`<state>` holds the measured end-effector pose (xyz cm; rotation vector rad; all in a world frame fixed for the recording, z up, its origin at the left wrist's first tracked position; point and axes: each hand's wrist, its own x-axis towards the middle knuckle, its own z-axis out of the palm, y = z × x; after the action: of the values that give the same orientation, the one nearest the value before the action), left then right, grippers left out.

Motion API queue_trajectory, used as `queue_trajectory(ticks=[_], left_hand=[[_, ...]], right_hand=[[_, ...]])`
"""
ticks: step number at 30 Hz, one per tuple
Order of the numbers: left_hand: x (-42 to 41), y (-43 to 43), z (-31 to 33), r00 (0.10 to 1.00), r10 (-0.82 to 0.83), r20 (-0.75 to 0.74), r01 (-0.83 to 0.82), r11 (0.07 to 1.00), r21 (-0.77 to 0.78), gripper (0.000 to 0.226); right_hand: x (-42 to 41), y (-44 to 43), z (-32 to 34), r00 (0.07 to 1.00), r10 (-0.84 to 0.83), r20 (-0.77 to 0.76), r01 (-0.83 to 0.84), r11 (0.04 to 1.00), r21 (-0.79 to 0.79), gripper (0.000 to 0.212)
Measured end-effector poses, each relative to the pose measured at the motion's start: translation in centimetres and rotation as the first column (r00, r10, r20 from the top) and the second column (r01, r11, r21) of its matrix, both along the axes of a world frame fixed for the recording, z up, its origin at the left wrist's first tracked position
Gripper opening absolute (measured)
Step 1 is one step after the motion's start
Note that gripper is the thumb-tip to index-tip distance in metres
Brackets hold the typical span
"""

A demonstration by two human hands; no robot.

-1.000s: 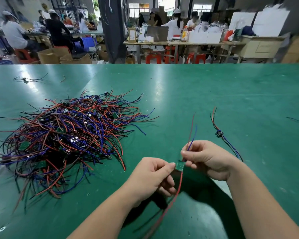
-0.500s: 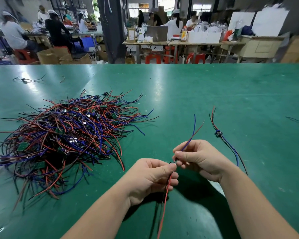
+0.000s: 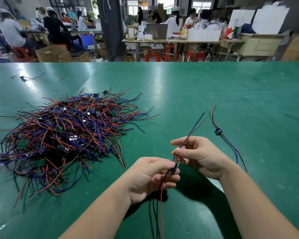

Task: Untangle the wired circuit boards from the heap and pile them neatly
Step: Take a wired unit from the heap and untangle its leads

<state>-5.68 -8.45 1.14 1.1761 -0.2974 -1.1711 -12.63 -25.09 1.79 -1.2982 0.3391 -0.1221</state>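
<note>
A circuit board point(image 3: 176, 165) is pinched in the left grip point(image 3: 150, 176) and its wires point(image 3: 193, 128) in the right grip point(image 3: 200, 156), clear of the heap point(image 3: 67, 135), presumably for straightening before piling.

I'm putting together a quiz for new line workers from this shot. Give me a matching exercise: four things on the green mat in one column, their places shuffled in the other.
Things
1. tangled heap
2. held circuit board
3. lone wired board
4. stray wired part

Places
A. flat on the mat, beyond the right hand on its right
B. far left, near the mat's back edge
C. pinched between the left hand and the right hand
D. spread over the mat's left half

Pairs: 1-D, 2-C, 3-A, 4-B
</note>
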Motion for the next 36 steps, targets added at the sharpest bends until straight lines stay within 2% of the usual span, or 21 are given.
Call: queue_trajectory(ticks=[3,7,9,13,17,21,26,31,33,36], left_hand=[[-0.3,-0.3,-0.3,0.989,0.109,0.096,-0.112,0.993,0.030,0.022],[-0.6,-0.5,-0.4,0.970,0.128,0.207,-0.143,0.988,0.059,0.010],[-0.7,-0.5,-0.3,0.968,0.089,0.236,-0.112,0.990,0.085,0.008],[-0.9,-0.6,0.0,0.966,0.010,0.258,-0.039,0.993,0.107,0.009],[-0.4,-0.2,0.3,0.961,-0.059,0.272,0.031,0.994,0.106,0.006],[0.0,0.3,0.5,0.963,-0.077,0.258,0.056,0.995,0.088,0.004],[0.5,0.6,0.8,0.986,-0.047,0.161,0.047,0.999,0.007,0.007],[0.4,0.5,0.5,0.981,-0.152,0.120,0.157,0.987,-0.038,0.015],[0.4,0.4,0.4,0.988,-0.103,0.113,0.111,0.992,-0.060,0.016],[0.9,0.3,0.3,0.992,0.080,0.102,-0.076,0.996,-0.045,0.008]], right_hand=[[0.0,0.3,-0.1,0.998,0.033,-0.059,-0.037,0.996,-0.082,0.038],[0.1,0.6,-0.3,0.995,-0.032,-0.092,0.021,0.993,-0.117,0.018],[0.3,0.2,-0.2,0.989,-0.130,-0.077,0.124,0.989,-0.079,0.003],[0.2,-1.6,0.2,0.941,-0.324,-0.098,0.330,0.943,0.050,0.009],[-0.1,-3.0,0.2,0.869,-0.488,-0.080,0.494,0.852,0.173,0.008],[0.2,-3.0,0.0,0.816,-0.577,-0.030,0.566,0.788,0.243,0.006],[0.5,-2.6,0.0,0.787,-0.611,0.081,0.562,0.766,0.312,0.007],[0.5,-2.5,0.0,0.802,-0.587,0.111,0.511,0.770,0.383,0.014],[0.6,-2.5,0.0,0.811,-0.579,0.082,0.507,0.766,0.395,0.021],[0.8,-1.7,-0.3,0.880,-0.474,-0.036,0.469,0.854,0.223,0.011]])
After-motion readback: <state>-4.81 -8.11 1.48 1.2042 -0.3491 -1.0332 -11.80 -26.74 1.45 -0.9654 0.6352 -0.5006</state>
